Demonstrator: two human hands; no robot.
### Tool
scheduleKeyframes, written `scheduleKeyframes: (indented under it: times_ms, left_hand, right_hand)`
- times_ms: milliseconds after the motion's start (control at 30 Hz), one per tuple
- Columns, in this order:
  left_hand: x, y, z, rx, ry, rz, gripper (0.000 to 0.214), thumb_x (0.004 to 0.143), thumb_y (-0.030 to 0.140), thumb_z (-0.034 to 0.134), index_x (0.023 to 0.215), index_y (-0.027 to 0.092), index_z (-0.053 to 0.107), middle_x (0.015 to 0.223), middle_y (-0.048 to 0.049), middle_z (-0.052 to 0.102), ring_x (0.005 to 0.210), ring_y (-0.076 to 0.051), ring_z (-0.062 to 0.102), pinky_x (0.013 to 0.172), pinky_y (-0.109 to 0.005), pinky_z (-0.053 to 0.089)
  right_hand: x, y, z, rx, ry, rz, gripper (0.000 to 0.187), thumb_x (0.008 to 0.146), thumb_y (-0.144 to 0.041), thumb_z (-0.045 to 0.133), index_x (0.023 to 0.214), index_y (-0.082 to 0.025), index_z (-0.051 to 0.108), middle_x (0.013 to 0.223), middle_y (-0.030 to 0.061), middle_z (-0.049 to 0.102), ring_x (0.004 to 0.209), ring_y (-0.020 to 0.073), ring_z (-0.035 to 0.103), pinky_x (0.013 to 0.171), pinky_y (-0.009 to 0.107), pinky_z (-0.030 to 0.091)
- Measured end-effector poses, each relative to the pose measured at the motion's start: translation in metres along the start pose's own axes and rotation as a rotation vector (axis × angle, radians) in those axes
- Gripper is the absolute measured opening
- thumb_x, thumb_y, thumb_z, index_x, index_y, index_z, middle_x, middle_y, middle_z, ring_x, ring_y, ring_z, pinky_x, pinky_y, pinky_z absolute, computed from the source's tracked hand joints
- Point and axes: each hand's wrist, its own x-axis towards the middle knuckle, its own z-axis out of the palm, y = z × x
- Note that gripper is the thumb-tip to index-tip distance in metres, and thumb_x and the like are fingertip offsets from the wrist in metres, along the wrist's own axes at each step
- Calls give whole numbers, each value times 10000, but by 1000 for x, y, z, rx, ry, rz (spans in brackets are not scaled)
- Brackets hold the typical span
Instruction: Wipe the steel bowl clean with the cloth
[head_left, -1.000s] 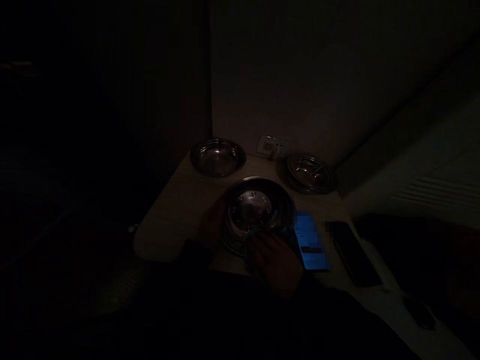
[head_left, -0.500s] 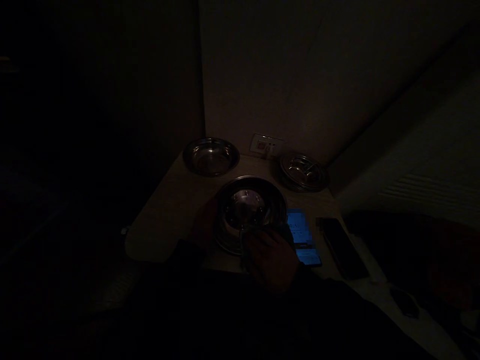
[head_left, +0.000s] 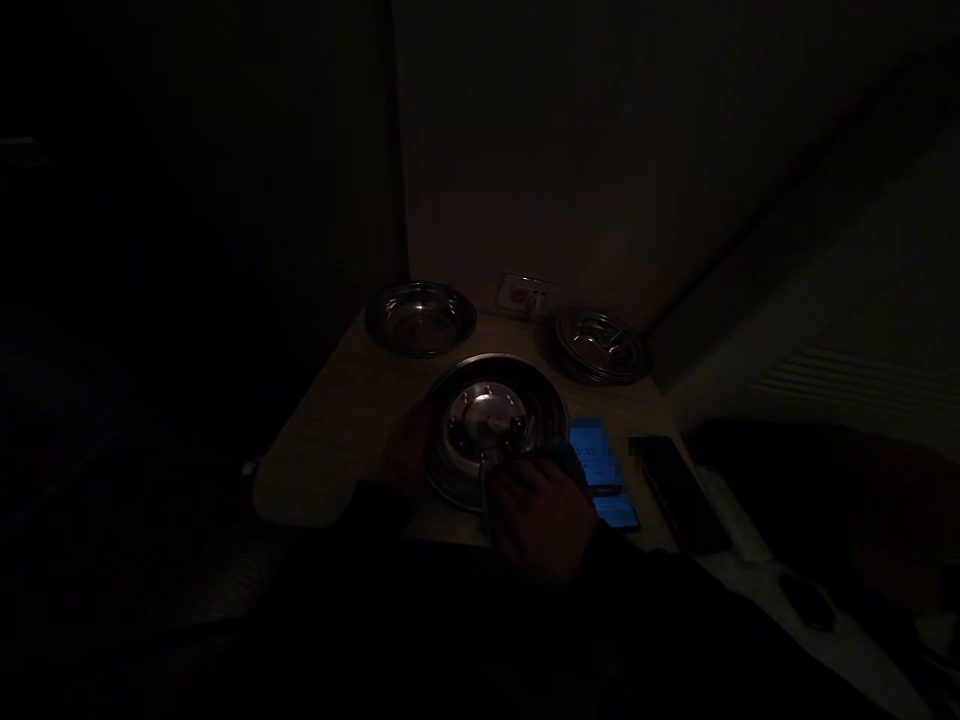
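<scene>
In dim light a round, shiny steel bowl point(head_left: 491, 400) sits at the table's near side, close in front of me. My left hand point(head_left: 411, 440) grips its left rim; most of those fingers are lost in shadow. A dark cloth point(head_left: 566, 462) is bunched under my right hand point(head_left: 546, 515), whose fingers are curled over it. That hand presses the cloth against the bowl's near right rim.
Another steel bowl point(head_left: 420, 320) stands at the back left, and a stack of steel plates point(head_left: 600, 345) at the back right. Behind them is a wall socket point(head_left: 527, 294). A lit phone point(head_left: 596, 465) and a dark phone point(head_left: 686, 495) lie on the right of the table point(head_left: 315, 430).
The view has shifted slightly. My right hand and the cloth stay at the bowl's near right rim with hardly any movement, and my left hand keeps its place.
</scene>
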Motion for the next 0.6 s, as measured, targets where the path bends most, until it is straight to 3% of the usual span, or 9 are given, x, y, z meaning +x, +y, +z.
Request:
scheduleKeyframes:
  times_ms: [233, 467, 600]
  left_hand:
    - [6, -12, -6, 69, -11, -29, 429, 901, 408, 362, 986, 141, 686, 1032, -91, 712, 986, -245, 646, 903, -346, 500]
    - [1, -2, 0, -92, -21, -17, 443, 909, 400, 363, 1128, 122, 632, 1196, -82, 649, 1128, -218, 586, 982, -311, 453]
    - [2, -4, 0, -42, -13, -4, 477, 889, 442, 378, 1084, 102, 650, 1145, -107, 672, 1072, -232, 614, 954, -322, 469]
  right_hand:
    - [31, -27, 10, 90, 72, 11, 468, 849, -311, 510, 1261, -90, 511, 1266, 119, 584, 1152, 272, 469, 919, 433, 398]
    - [5, -1, -5, 1, -66, -1, 384, 818, -304, 545, 1139, -99, 598, 1123, 129, 653, 1051, 290, 519, 904, 455, 394]
    - [8, -5, 3, 41, -17, -27, 440, 829, -313, 535, 1220, -110, 548, 1235, 109, 607, 1137, 278, 479, 957, 456, 369]
